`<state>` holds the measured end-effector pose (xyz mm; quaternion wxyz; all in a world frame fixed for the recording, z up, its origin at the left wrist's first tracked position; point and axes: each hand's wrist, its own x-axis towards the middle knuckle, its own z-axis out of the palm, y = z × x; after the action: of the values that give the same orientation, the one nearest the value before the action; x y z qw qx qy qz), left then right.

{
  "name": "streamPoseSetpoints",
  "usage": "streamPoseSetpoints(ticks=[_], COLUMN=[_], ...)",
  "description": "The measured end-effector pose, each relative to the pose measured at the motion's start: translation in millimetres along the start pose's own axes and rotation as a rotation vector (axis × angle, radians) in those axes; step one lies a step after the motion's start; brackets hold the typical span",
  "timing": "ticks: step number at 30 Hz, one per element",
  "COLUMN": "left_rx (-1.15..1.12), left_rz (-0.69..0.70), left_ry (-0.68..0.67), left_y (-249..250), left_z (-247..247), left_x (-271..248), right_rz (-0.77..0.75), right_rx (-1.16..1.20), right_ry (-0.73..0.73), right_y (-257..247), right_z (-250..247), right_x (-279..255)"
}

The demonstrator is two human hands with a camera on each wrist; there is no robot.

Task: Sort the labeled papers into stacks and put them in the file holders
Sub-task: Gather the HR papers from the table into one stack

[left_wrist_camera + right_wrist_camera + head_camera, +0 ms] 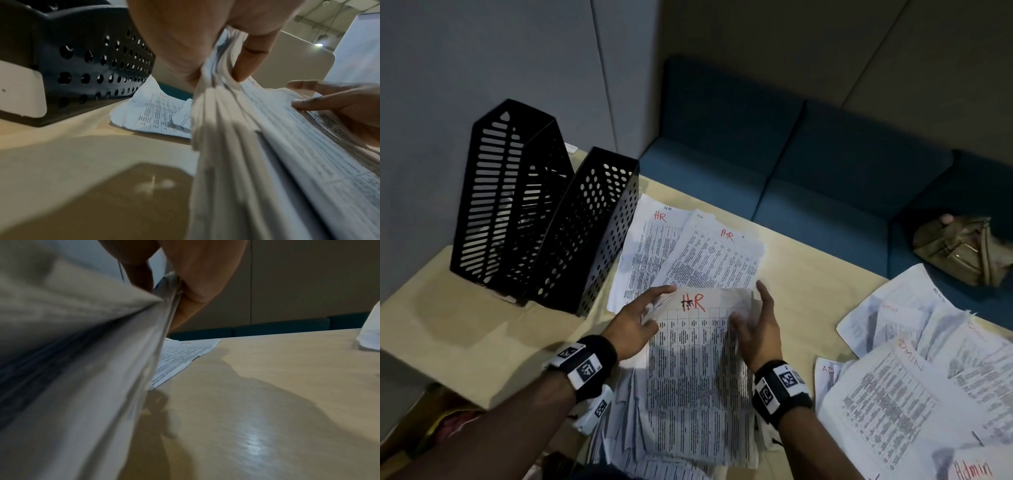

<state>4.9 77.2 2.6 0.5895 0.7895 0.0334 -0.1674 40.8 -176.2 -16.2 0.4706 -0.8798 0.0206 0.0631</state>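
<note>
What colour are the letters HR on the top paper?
Red, on the top paper; head view shows it best.

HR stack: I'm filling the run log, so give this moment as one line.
phase: squaring HR stack | left hand: gripping edge | right hand: gripping edge | file holders: papers not in

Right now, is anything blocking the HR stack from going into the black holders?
Nothing visible stands between them. Both hands hold the HR stack, and the two holders stand to its left with only bare table between.

tan table (808,260) | teal sofa (774,164) | olive bag (959,253) on sofa
</note>
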Motion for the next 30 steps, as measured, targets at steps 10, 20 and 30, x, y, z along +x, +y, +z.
streamPoseSetpoints(ticks=[10, 20, 30], left_rx=[-0.088, -0.015, -0.109], left_rz=[-0.057, 0.058, -0.027], left_ry=[-0.012, 0.090, 0.119], left_y=[7.4, -4.4, -12.5], left_z=[-1.1, 5.3, 2.1], left_x=[2.2, 7.6, 9.9], right_rz=[0.029, -0.019, -0.048], right_rx=[-0.025, -0.007, 0.029], right_ry=[-0.063, -0.041, -0.048], right_y=[-0.2, 13.7, 24.7], right_z=[3.8, 6.0, 11.2], right_x=[5.3, 4.3, -8.5])
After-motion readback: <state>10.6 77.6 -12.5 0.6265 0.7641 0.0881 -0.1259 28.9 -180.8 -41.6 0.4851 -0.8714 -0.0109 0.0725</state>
